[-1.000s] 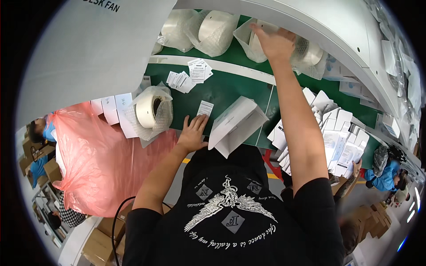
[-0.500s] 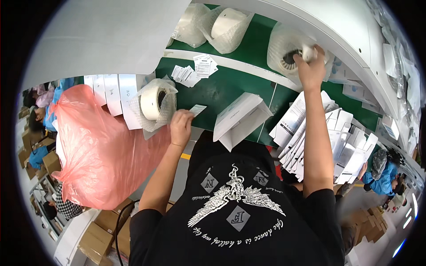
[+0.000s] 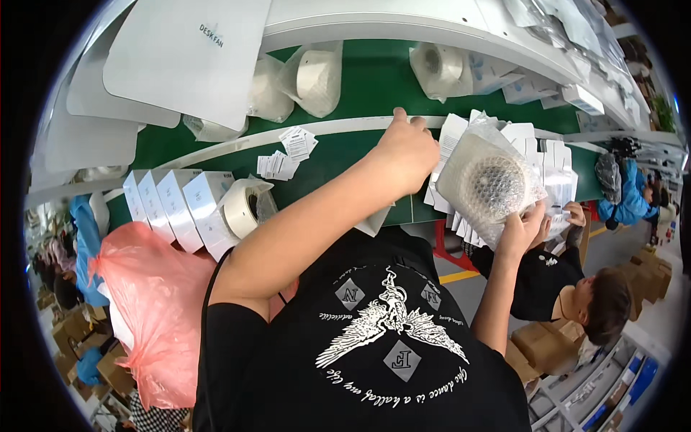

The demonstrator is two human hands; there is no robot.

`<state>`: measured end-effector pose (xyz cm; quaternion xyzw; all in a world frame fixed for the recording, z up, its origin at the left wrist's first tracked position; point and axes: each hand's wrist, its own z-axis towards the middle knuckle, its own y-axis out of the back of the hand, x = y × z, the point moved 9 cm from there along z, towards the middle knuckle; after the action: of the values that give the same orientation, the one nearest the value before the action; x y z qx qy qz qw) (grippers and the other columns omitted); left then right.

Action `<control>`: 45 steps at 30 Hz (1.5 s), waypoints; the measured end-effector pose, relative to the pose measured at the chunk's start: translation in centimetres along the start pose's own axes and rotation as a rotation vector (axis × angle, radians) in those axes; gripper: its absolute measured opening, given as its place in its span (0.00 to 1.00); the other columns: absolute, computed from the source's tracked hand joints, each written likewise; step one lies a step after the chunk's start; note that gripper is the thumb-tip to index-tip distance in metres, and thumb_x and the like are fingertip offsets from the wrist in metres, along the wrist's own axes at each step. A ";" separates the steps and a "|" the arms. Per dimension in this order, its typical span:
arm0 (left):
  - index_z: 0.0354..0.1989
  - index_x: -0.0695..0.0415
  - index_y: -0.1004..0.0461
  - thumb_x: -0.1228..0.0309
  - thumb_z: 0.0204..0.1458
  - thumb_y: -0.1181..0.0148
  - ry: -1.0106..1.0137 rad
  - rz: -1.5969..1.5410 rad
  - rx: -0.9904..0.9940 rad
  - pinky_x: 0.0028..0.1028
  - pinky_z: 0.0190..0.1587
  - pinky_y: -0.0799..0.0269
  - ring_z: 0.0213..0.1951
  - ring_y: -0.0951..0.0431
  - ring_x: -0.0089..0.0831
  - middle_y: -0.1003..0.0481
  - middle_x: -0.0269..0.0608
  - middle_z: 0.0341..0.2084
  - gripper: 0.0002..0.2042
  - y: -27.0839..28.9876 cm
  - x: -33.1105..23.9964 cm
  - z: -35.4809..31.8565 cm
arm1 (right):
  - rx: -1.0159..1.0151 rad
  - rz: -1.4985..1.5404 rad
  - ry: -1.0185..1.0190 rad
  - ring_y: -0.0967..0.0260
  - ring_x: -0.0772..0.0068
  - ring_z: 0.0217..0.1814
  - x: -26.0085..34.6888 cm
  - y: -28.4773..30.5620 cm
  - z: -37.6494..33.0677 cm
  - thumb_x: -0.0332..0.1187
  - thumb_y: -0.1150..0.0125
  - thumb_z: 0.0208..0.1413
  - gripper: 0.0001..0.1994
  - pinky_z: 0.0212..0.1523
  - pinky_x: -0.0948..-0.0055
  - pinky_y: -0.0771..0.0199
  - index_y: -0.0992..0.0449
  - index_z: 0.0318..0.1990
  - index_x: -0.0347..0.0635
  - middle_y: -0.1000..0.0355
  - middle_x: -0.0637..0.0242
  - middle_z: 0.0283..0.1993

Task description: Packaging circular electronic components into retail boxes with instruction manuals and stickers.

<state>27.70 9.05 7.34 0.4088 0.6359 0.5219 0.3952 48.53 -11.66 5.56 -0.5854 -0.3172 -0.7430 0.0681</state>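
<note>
My right hand grips the lower right edge of a fan in bubble wrap, its round grille showing through the film. It is held above a pile of flat white cartons. My left arm reaches across to the right, and my left hand hovers over the green bench, just left of the wrapped fan. Its fingers are curled; whether a leaflet is among them is hidden. Beneath the left forearm, only a corner of a white open box shows. Loose printed leaflets lie farther left.
Another wrapped fan rests by upright white boxes at left, above a pink plastic bag. More wrapped fans stand along the back. A shelf overhangs the bench. A co-worker sits at right.
My right hand has brought a wrapped fan from the back of the bench toward me. My left hand has swung rightward across the bench; the leaflet it held is out of sight. The view has shifted.
</note>
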 end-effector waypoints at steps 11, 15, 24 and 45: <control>0.42 0.62 0.12 0.71 0.51 0.33 0.124 -0.235 0.387 0.44 0.39 0.15 0.41 0.11 0.47 0.14 0.53 0.38 0.12 -12.1 7.4 -0.5 | -0.012 0.428 0.033 0.25 0.56 0.66 5.7 -2.8 -11.3 0.30 0.30 0.60 0.34 0.65 0.60 0.24 0.35 0.72 0.31 0.27 0.54 0.67; 0.36 0.67 0.15 0.73 0.51 0.36 0.458 -0.958 0.350 0.44 0.33 0.17 0.32 0.12 0.49 0.16 0.58 0.32 0.11 -14.1 9.4 -6.4 | 0.545 -0.329 0.682 0.25 0.44 0.65 12.8 -9.3 -12.7 0.27 0.25 0.51 0.34 0.65 0.54 0.23 0.27 0.69 0.43 0.28 0.44 0.65; 0.46 0.69 0.19 0.61 0.65 0.40 0.406 -1.172 -0.056 0.31 0.29 0.22 0.25 0.18 0.34 0.18 0.51 0.30 0.18 -15.5 10.4 -11.1 | 1.084 -0.956 0.863 0.26 0.37 0.62 2.1 -26.2 -13.0 0.37 0.31 0.56 0.24 0.61 0.48 0.21 0.21 0.62 0.59 0.38 0.44 0.73; 0.52 0.67 0.19 0.67 0.65 0.35 1.469 -1.455 -0.369 0.27 0.39 0.21 0.36 0.16 0.24 0.15 0.40 0.35 0.15 -31.6 1.4 -33.6 | 0.080 -0.666 0.575 0.42 0.35 0.77 -3.2 -15.5 12.7 0.50 0.25 0.53 0.39 0.75 0.41 0.44 0.30 0.70 0.42 0.39 0.44 0.76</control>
<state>-7.44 -4.94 -19.13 -0.5558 0.7221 0.3671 0.1868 52.71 6.74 -1.96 -0.2175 -0.4852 -0.8443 -0.0667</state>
